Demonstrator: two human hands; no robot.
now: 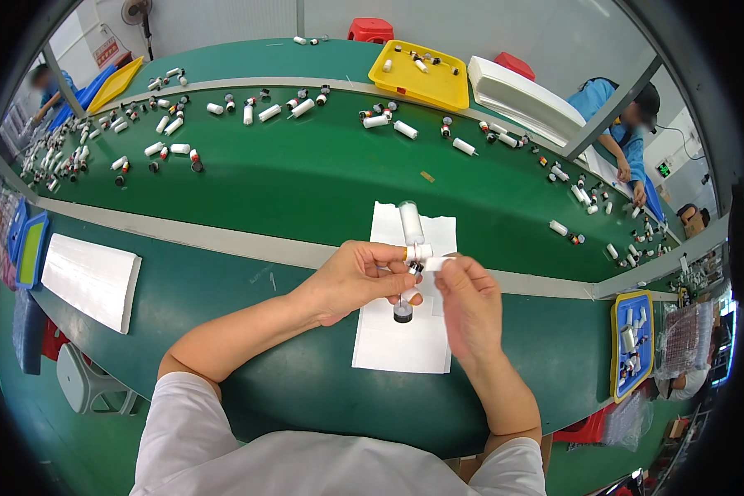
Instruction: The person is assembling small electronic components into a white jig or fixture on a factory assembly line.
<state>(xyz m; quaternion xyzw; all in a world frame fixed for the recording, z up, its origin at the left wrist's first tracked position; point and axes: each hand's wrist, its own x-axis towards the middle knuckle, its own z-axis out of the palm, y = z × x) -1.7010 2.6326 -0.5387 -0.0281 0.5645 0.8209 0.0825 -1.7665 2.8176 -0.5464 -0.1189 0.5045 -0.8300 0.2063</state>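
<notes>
My left hand (364,279) is closed around small parts, a white tube-like piece (419,251) and a black-and-white piece (417,268), which stick out from its fingers. Facing it, my right hand (474,299) pinches a small flat white piece (436,264) between thumb and finger, close beside the left fingertips. Under both hands lies a white paper sheet (380,351). A clear-and-white cylinder (410,221) rests at the sheet's far end. Below the left fingers stands a black round cap (403,313) with a pale stem. The left fingers partly hide what they grip.
Beyond the pale rail, a green belt (306,165) carries many scattered white cylinders. A yellow tray (422,78) lies at the far side, a blue tray (624,355) at the right, and white sheets (91,281) at the left. A blue-sleeved co-worker (628,149) reaches in at far right.
</notes>
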